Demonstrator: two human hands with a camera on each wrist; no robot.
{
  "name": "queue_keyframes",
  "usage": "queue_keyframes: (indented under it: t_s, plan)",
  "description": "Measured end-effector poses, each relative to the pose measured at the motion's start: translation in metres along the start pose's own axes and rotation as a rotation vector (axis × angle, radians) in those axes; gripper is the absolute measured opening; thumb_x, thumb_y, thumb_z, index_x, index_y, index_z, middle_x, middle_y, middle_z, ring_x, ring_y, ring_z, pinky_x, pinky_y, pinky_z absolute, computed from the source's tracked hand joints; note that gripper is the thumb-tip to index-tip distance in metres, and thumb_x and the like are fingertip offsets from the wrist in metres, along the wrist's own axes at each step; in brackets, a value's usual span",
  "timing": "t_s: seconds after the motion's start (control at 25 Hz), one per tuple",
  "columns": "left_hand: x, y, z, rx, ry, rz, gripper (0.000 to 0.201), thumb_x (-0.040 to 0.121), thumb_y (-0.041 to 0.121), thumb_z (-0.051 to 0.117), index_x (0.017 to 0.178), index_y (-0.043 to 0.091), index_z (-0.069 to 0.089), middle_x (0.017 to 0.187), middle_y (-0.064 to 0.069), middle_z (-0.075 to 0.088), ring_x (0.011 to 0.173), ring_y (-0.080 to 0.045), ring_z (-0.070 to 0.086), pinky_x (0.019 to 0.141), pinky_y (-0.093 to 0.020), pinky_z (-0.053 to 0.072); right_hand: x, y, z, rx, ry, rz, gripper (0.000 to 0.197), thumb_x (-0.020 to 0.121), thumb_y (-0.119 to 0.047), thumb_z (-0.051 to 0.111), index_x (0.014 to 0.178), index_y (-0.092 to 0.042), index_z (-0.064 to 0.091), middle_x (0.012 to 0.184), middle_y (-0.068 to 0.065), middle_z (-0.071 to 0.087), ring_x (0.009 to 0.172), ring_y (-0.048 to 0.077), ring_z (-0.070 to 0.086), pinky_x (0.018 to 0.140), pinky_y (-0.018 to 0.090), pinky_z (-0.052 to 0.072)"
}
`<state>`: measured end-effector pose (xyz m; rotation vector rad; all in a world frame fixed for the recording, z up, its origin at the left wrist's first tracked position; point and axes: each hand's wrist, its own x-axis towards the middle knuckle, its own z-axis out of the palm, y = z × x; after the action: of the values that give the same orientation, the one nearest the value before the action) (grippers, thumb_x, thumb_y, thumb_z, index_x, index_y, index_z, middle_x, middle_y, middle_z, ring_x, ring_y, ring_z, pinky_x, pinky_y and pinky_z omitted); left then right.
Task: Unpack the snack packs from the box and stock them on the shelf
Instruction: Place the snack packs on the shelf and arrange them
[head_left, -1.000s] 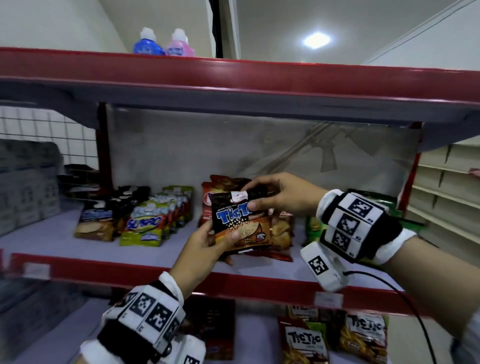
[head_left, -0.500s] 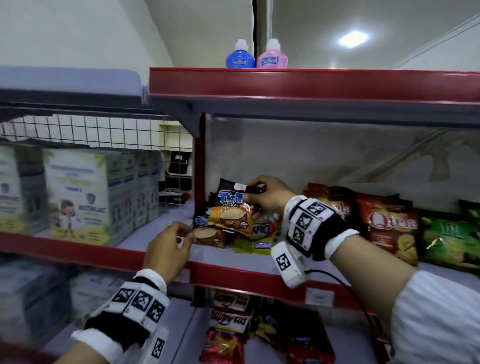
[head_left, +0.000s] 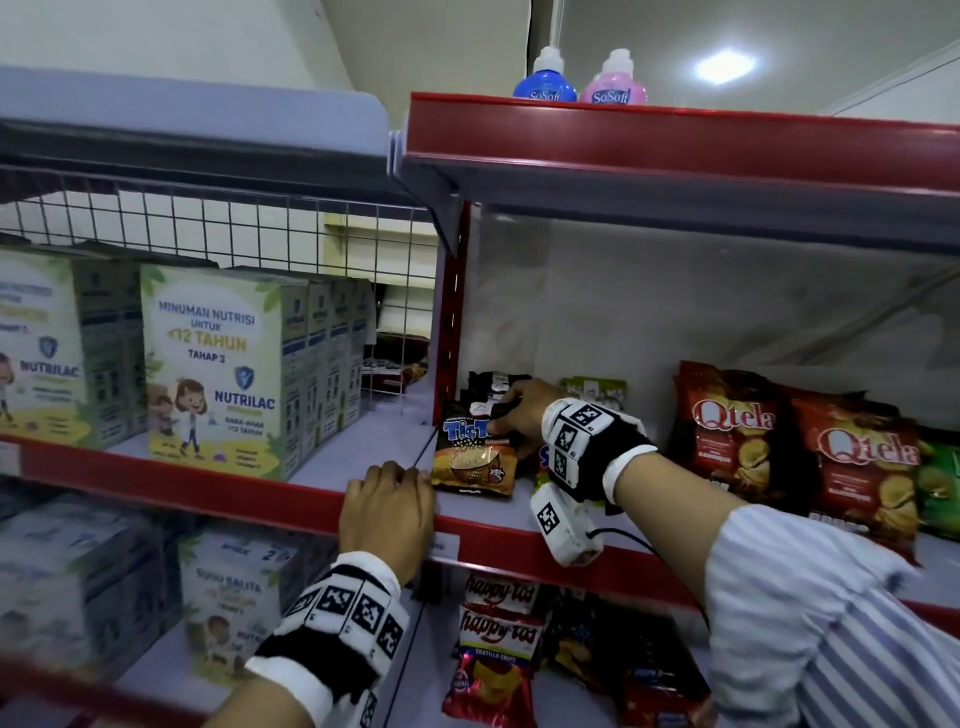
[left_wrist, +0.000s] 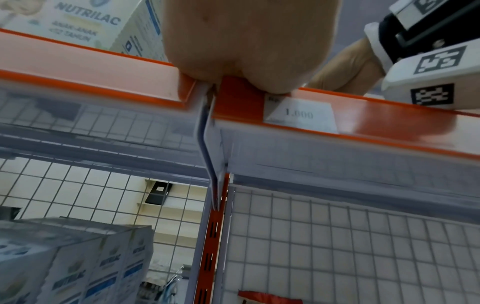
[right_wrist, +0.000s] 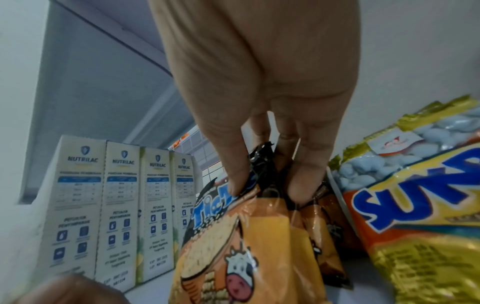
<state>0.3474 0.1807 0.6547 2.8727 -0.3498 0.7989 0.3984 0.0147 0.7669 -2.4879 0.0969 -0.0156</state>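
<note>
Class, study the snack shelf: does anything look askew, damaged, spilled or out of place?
Nothing stands out. The Tic Tac pack leans back at the shelf's left end because the right hand is gripping its top; the left hand rests on the red front edge. The Qtela bags look intact.

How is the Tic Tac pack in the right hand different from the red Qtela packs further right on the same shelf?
The Tic Tac pack is mostly orange with a black top and a cartoon cow; the Qtela packs are red with pictured chips. The Tic Tac pack is pinched at its top by the right hand; no hand touches the Qtela packs. The Tic Tac pack looks smaller. Both stand facing forward on the shelf.
</note>
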Motion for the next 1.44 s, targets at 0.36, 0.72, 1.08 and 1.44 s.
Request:
queue_keyframes:
  t_s: [0.36,0.72,1.08,1.44]
  plan:
    - [0.004,-0.008,0.008,0.028,-0.038,0.001,0.057,0.092,0.029,0.008,0.113,0.014,0.060,0.109,-0.007,0.063,0.104,-0.028,0.056,0.082,-0.034,0.038,-0.012,-0.008,0.000,-0.284,0.045,0.009,0.063,0.082,-0.030,0.072,0.132,-0.003,0.044,0.130,0.016,0.054,0.115,0.032,0.056,0.094,0.039,0.051]
    - [0.004,0.009,0.001,-0.428,0.178,-0.192,0.026,0.097,0.032,0.047,0.116,0.019,0.058,0.118,-0.007,0.058,0.115,-0.027,0.048,0.096,-0.038,0.023,-0.044,0.033,-0.018,0.376,0.384,-0.288,0.020,0.086,-0.013,0.064,0.105,-0.012,0.060,0.086,0.004,0.061,0.086,0.018,0.061,0.079,0.030,0.051]
    - [-0.057,0.121,0.012,-0.833,0.172,0.027,0.036,0.098,0.035,0.042,0.077,0.014,0.062,0.056,-0.003,0.060,0.056,-0.029,0.059,0.053,-0.040,0.047,-0.142,0.150,-0.015,0.419,0.585,-0.497,0.005,0.089,-0.013,0.062,0.085,-0.013,0.064,0.071,-0.008,0.061,0.066,-0.002,0.056,0.060,0.006,0.040]
    - [-0.162,0.239,0.086,-0.861,-0.158,-0.079,0.030,0.098,0.037,0.041,0.073,0.027,0.054,0.057,0.001,0.058,0.054,-0.021,0.057,0.055,-0.040,0.049,-0.227,0.326,0.030,0.408,0.375,-0.284,0.006,0.091,-0.020,0.061,0.088,-0.017,0.065,0.080,0.001,0.066,0.073,0.006,0.060,0.065,0.012,0.043]
